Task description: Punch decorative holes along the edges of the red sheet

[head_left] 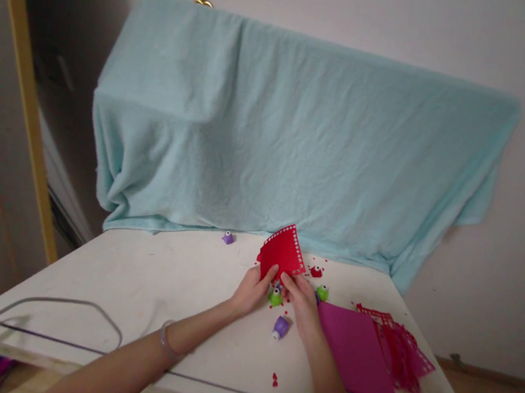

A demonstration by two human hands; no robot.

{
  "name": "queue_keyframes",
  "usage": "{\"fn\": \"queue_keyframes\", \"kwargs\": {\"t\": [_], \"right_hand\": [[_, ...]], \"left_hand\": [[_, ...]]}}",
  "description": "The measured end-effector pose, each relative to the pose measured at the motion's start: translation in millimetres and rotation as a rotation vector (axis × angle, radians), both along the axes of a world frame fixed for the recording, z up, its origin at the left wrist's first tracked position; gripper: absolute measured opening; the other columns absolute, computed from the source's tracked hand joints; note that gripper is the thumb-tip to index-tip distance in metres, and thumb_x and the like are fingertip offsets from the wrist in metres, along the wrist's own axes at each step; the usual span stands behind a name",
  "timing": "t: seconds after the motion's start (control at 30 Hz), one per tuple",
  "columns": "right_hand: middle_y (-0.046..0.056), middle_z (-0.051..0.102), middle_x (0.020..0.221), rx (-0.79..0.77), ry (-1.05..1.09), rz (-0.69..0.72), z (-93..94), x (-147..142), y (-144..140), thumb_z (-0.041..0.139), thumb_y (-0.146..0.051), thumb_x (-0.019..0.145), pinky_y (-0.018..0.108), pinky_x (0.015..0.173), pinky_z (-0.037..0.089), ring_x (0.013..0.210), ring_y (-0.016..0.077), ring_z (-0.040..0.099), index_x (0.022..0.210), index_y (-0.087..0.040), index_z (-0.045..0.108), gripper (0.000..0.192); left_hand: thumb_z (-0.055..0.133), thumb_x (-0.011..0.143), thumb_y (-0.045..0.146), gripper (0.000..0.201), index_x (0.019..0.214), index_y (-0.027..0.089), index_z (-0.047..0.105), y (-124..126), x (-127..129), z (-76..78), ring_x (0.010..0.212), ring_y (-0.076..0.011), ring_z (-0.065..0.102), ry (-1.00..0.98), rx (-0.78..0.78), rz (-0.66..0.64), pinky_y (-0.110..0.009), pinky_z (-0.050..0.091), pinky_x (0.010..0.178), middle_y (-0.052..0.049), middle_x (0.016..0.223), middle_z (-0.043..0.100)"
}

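A red sheet of paper [282, 252] with rows of small holes along its edges is held up in front of me, tilted. My left hand [251, 287] pinches its lower left side, thumb on top. At the lower right side, my right hand [300, 296] grips the same sheet with its thumb on the front. Just below the paper, between the hands, is a small green punch [276, 296] with an eye-like top. A purple punch [281, 327] lies nearer to me. Some fingers are hidden behind the sheet.
More small punches, purple [227, 238], red [315, 271] and green [322, 293], lie on the white table [140, 283]. Right of my hands are stacked magenta paper [357, 349] and perforated scraps [400, 353]. A grey cable [71, 301] crosses the left front; a blue cloth [302, 142] hangs behind.
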State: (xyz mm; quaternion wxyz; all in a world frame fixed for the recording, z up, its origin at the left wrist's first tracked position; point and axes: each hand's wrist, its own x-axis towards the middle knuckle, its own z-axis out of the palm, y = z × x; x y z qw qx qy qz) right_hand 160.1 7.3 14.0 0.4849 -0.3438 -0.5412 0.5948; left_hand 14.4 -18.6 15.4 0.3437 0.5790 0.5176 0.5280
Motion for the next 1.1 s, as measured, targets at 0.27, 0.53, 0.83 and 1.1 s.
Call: {"fn": "queue_keyframes", "kwargs": {"t": [0.27, 0.53, 0.83, 1.1], "right_hand": [[-0.001, 0.054, 0.07, -0.063, 0.159, 0.043, 5.6, -1.7, -0.6, 0.075, -0.039, 0.073, 0.024, 0.049, 0.033, 0.056, 0.0111, 0.046, 0.088, -0.018, 0.061, 0.029], [-0.001, 0.058, 0.075, -0.072, 0.171, -0.005, 4.6, -1.5, -0.9, 0.078, -0.037, 0.07, 0.025, 0.051, 0.034, 0.057, 0.0117, 0.047, 0.09, -0.02, 0.061, 0.031], [0.0, 0.059, 0.075, -0.043, 0.189, -0.047, 5.1, -2.3, -2.7, 0.073, -0.037, 0.075, 0.025, 0.053, 0.036, 0.059, 0.0118, 0.049, 0.087, -0.02, 0.061, 0.024], [0.0, 0.062, 0.079, -0.035, 0.195, -0.095, 9.7, -1.6, -4.5, 0.075, -0.036, 0.073, 0.026, 0.055, 0.038, 0.06, 0.0126, 0.051, 0.088, -0.021, 0.063, 0.025]], "left_hand": [[0.037, 0.093, 0.053, 0.048, 0.086, 0.014, 0.064, -3.9, 2.6, 2.0, 0.074, -0.0165, 0.056, 0.031, 0.101, -0.036, -0.026, 0.045, 0.074, -0.006, 0.081, 0.066], [0.039, 0.093, 0.053, 0.047, 0.092, 0.014, 0.065, -4.1, 5.9, 1.5, 0.077, -0.0191, 0.058, -0.008, 0.091, -0.036, -0.029, 0.046, 0.078, -0.006, 0.081, 0.067], [0.043, 0.093, 0.049, 0.041, 0.087, 0.014, 0.063, -5.1, 6.5, 4.3, 0.073, -0.0172, 0.056, -0.054, 0.096, -0.05, -0.027, 0.044, 0.075, -0.004, 0.081, 0.067], [0.041, 0.094, 0.049, 0.045, 0.088, 0.012, 0.066, -7.5, 8.1, 7.2, 0.078, -0.0196, 0.058, -0.014, 0.106, -0.018, -0.029, 0.044, 0.077, -0.006, 0.083, 0.068]]}}
